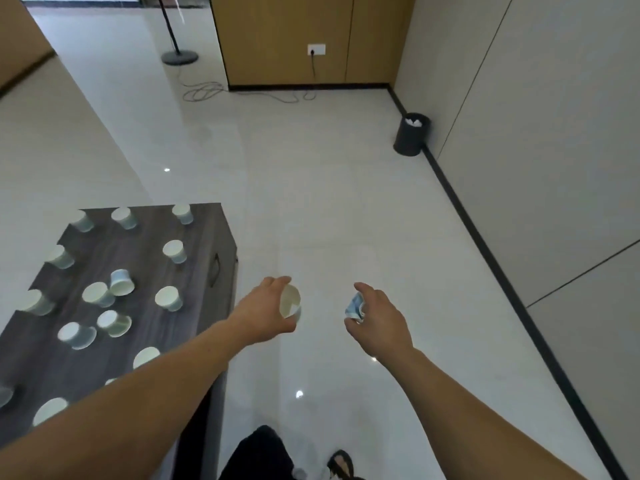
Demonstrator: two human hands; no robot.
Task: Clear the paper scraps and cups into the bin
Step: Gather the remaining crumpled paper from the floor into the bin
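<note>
Dark wood-grain counter (145, 237) occupies the near left of the scene. It carries more than a dozen pale paper cups (173, 251), scattered and standing apart from one another; most are upright. One blue-and-white cup (121, 283) near the middle of the counter lies tipped on its side.

Both arms extend forward over the glossy white tiled floor (329, 220), to the right of the counter's edge.

The left hand (268, 308) has its fingers and thumb curled round a white paper cup (290, 301), held off the counter with its open mouth turned towards the camera.

The right hand (377, 317) pinches a crumpled blue-and-white paper piece (355, 306) between thumb and fingers. Whether this is a crushed cup or a scrap cannot be told.

The round black bin (412, 140) stands on the floor at the far right, at the foot of the grey wall and well apart from both hands. White crumpled paper (414, 120) shows at its rim.

At the far wall, a white socket (316, 49) sits in a wooden panel, with a dark cable (207, 90) looped on the floor below it. A round lamp-stand base (179, 57) sits to the left of these.
</note>
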